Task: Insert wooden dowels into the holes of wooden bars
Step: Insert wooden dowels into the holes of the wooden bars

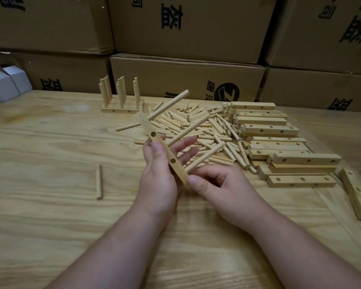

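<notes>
Hands fit 3 dowels into a pale, drilled wooden bar (165, 151), held above the light wooden tabletop (50, 153) mid-front.
The left hand (157, 176) clasps the bar; the right hand (215, 182) pinches the nearest round wooden dowel (204, 157), likely light, stiff, best held near the hole.

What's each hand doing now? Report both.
Left hand: holding the wooden bar.
Right hand: pinching a dowel at the bar.
</notes>
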Demonstrator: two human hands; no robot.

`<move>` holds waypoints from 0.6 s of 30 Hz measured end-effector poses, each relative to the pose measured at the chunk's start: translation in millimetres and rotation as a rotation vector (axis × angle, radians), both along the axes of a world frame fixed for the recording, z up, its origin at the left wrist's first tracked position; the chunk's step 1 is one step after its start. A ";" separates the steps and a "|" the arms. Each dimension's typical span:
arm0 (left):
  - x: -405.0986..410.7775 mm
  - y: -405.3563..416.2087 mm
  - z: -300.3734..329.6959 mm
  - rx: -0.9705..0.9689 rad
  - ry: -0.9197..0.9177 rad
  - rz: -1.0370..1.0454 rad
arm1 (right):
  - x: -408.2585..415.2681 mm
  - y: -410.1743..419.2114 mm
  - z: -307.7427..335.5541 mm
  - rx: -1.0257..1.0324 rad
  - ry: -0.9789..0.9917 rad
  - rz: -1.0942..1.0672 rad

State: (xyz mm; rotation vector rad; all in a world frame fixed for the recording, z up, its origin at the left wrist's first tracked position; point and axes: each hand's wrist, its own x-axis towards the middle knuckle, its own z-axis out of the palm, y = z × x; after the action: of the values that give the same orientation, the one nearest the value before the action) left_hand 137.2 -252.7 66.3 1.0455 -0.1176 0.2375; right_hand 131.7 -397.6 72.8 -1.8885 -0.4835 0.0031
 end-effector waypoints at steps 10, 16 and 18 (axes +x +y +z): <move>-11.8 50.2 20.9 1.038 0.104 0.725 | 2.7 -3.3 0.4 -0.003 0.035 -0.229; -18.2 103.6 23.7 1.291 0.891 0.620 | 2.7 -4.6 0.8 -0.089 0.005 -0.258; -18.9 106.8 19.6 1.336 0.947 0.558 | 4.5 -5.0 1.0 -0.093 -0.025 -0.278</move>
State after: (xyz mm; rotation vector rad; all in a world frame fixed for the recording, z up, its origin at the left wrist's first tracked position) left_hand 118.3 -145.9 85.9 2.4056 1.0216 0.1181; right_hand 136.3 -402.6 73.8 -2.0360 -0.2372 -0.1848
